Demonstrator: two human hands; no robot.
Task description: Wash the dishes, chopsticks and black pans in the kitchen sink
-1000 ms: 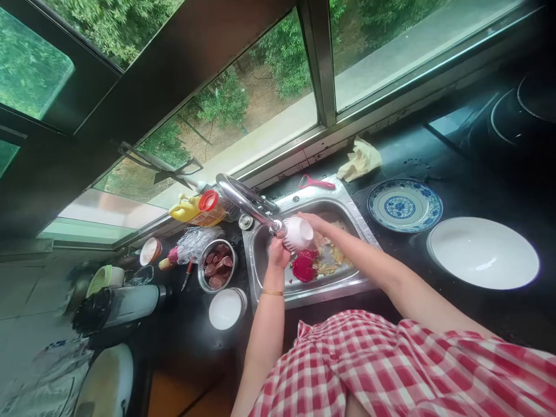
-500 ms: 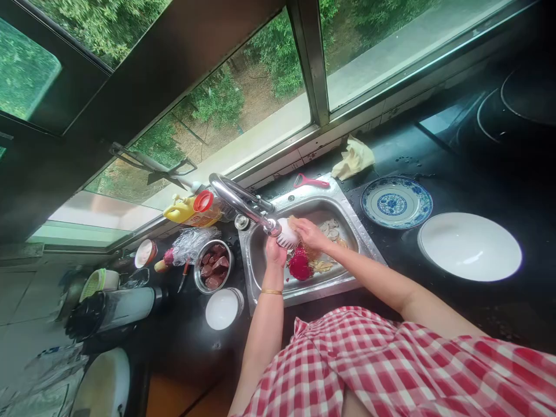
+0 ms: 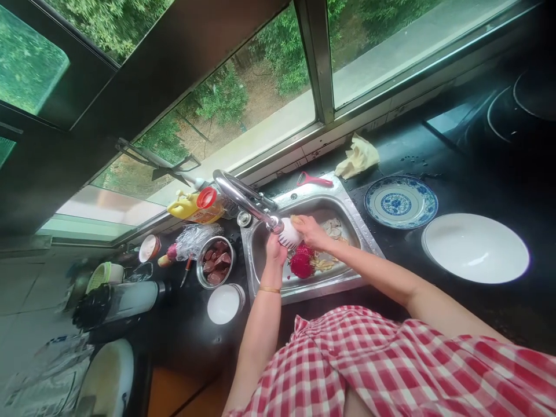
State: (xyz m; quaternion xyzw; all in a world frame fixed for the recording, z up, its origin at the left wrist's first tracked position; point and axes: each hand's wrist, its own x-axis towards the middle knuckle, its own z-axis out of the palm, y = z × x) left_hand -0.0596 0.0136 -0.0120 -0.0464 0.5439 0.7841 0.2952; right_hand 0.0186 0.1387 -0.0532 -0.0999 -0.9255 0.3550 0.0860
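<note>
A chrome faucet (image 3: 243, 194) arches over the steel sink (image 3: 356, 220), and a white ribbed round piece (image 3: 290, 233) sits at its spout end. My left hand (image 3: 275, 249) is just below the spout, its fingers mostly hidden behind the white piece. My right hand (image 3: 311, 231) curls beside the white piece, with a small yellowish-tan lump (image 3: 297, 220) at its fingertips; the lump's kind is unclear. Below the hands lies a bright red bundle (image 3: 302, 263). Pale peel-like scraps (image 3: 332, 229) are scattered in the basin.
Left of the sink stand a metal bowl (image 3: 214, 262) of dark reddish chunks, white bowls (image 3: 223, 304), a knife (image 3: 186, 272) and a yellow bottle (image 3: 186, 208). A red peeler (image 3: 315, 180) and cloth (image 3: 358, 156) lie behind. Right are a patterned plate (image 3: 402, 202) and white bowl (image 3: 475, 249).
The view has shifted slightly. My right hand's fingers have changed position a little around the tan lump; both hands stay near the spout.
</note>
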